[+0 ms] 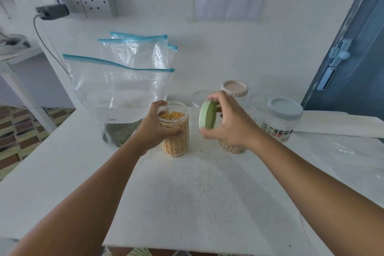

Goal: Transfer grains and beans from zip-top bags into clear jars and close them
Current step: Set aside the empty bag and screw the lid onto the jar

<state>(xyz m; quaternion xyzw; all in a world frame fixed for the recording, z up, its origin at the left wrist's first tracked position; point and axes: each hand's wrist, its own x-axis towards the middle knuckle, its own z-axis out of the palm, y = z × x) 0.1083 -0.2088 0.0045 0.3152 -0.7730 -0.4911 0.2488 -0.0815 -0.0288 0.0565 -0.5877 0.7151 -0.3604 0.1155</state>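
The fingers (214, 97) of the right hand (228, 122) curl round the rim of a round pale-green plastic lid (207, 114), holding it on edge, tilted nearly upright, just right of centre frame. The fingers of the left hand (154, 129) wrap the upper body of a clear plastic jar filled with yellow split grains (175, 131), which stands open on the white worktop (187, 193) at centre. The lid is near the jar's mouth but not yet over it.

The likely trouble is in seating the lid. Held so steeply, it would have to be levelled before it meets the threads; if it lands askew it may cross-thread or sit loose. The grains appear to reach close to the neck, so a knock from the lid or a squeeze of the thin wall could spill some.

Just right of the lid, partly hidden behind the right hand, stands a clear jar of pale beans (231, 147); the wrist passing over it could nudge it. Behind are an empty clear jar (199, 97), a jar with a beige lid (234, 88) and a jar with a pale-blue lid (284, 110). At left centre, a clear zip-top bag of green grains (122, 131) leans upright with emptier bags (135, 52) behind; it looks easy to topple.
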